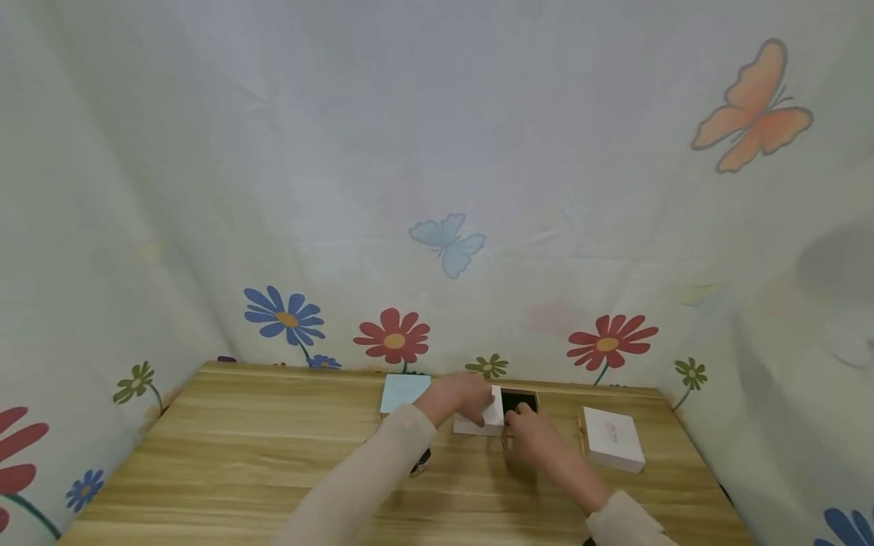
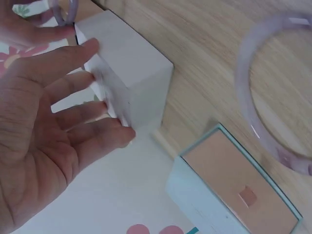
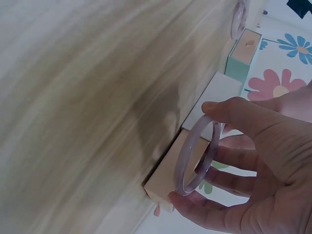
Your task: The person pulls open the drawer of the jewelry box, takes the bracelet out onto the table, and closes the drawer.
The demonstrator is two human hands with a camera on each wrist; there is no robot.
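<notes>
My left hand (image 1: 459,397) grips a white slide-out box (image 2: 146,83), thumb and fingertips on its sleeve. The box's drawer (image 1: 520,402), tan outside and dark inside, is partly pulled out to the right. Between the thumb and fingers of my right hand (image 3: 273,156) is a pale purple bangle (image 3: 183,163), held upright over the drawer's near edge. To the left stands a light blue box (image 1: 404,393) with a tan end. Another pale purple bangle (image 2: 247,92) lies on the table in the left wrist view.
A second white box (image 1: 613,438) sits on the wood-grain table (image 1: 273,440) at the right. Behind the table hangs a white curtain (image 1: 328,189) printed with flowers and butterflies, close to the back of the boxes.
</notes>
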